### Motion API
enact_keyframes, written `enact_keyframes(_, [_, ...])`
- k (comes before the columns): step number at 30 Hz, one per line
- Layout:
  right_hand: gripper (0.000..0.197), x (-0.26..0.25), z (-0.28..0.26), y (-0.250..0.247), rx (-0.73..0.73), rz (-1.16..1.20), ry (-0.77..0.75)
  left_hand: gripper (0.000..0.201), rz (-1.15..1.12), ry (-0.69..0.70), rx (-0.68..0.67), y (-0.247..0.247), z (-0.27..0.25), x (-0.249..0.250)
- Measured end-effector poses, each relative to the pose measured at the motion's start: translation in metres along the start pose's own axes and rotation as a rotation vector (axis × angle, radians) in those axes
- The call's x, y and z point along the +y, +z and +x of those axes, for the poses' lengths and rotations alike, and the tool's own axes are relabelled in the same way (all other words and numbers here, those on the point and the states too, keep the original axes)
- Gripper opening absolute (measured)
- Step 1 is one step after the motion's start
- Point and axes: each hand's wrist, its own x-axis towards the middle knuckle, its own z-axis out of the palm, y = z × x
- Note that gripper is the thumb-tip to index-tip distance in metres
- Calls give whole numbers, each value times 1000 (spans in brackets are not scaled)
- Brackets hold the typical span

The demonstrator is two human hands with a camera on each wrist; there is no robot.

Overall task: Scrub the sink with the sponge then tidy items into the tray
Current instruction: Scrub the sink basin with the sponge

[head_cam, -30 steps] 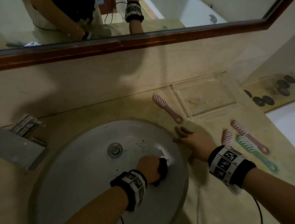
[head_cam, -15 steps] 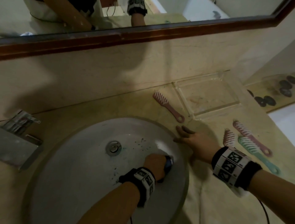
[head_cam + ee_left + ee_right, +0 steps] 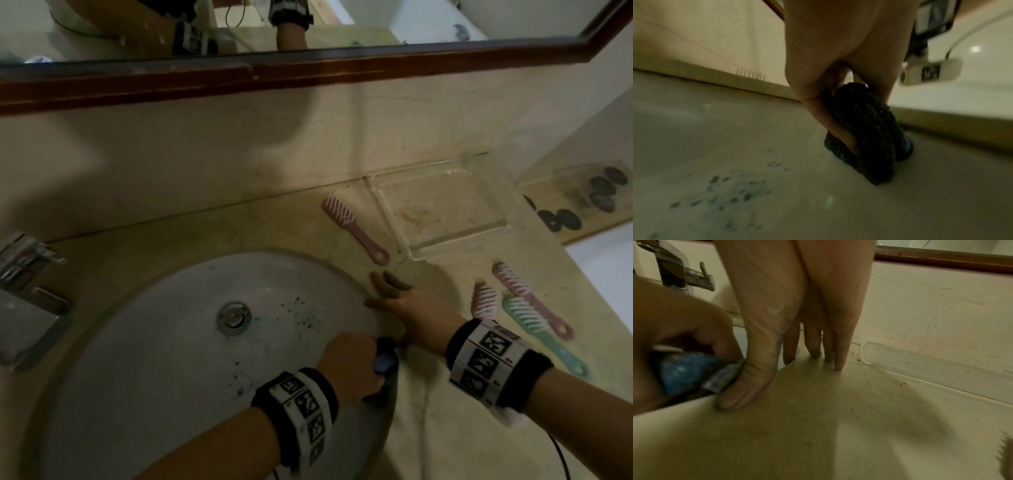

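Scrubbing well means the left hand (image 3: 346, 363), fingers curled tight round the sponge (image 3: 488, 359), pressing it from the sink (image 3: 137, 342) wall's right rim toward the dark specks (image 3: 298, 311), right hand (image 3: 407, 305) flat, holding nothing, bracing on the counter (image 3: 428, 428).

The left hand (image 3: 349, 366) hides most of the sponge (image 3: 488, 359).

open counter (image 3: 445, 428) by tray (image 3: 387, 205), 4 brushes (image 3: 524, 315) around it
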Motion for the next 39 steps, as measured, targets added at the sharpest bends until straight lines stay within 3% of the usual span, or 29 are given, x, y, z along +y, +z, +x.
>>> enact_keyframes(3, [89,0,0,-1,-31,-7,4,15,-7,-111,11,-3,8,-11])
enact_keyframes(7, [91,1,-2,0,-5,27,0,21,-81,-257,90,-10,24,-32])
enact_keyframes(13, [89,2,-5,-2,9,72,-9,22,-155,-239,177,-17,11,-53])
enact_keyframes(16, [90,4,-4,-1,21,96,-32,13,-308,-324,374,-27,-8,-74])
enact_keyframes(18, [90,6,-4,0,22,108,-34,35,-410,-487,517,-33,-14,-96])
enact_keyframes(21, [89,6,-4,-1,-1,90,-33,47,-552,-643,631,-45,-7,-122])
enact_keyframes(24, [88,7,-4,-1,-5,95,-32,42,-609,-569,652,-59,9,-114])
enact_keyframes(26, [88,7,-3,-1,2,112,-37,25,-619,-509,670,-62,17,-100])
enact_keyframes(30, [89,5,-4,-2,-7,81,-37,23,-485,-398,538,-44,34,-69])
enact_keyframes(32, [92,3,-3,-2,-19,61,-22,23,-250,-274,448,-26,34,-51])
enact_keyframes(33, [93,3,-3,-3,-17,58,-15,30,-185,-230,282,-19,33,-42])
enact_keyframes(35, [91,2,-2,-2,-9,50,-11,46,-45,-126,197,5,32,-38])
enact_keyframes(37, [86,1,-2,-2,-12,41,-8,34,186,-151,-6,16,10,-30])
enact_keyframes(39, [83,0,-4,-3,-14,40,-9,25,273,-21,-237,17,-5,-28])
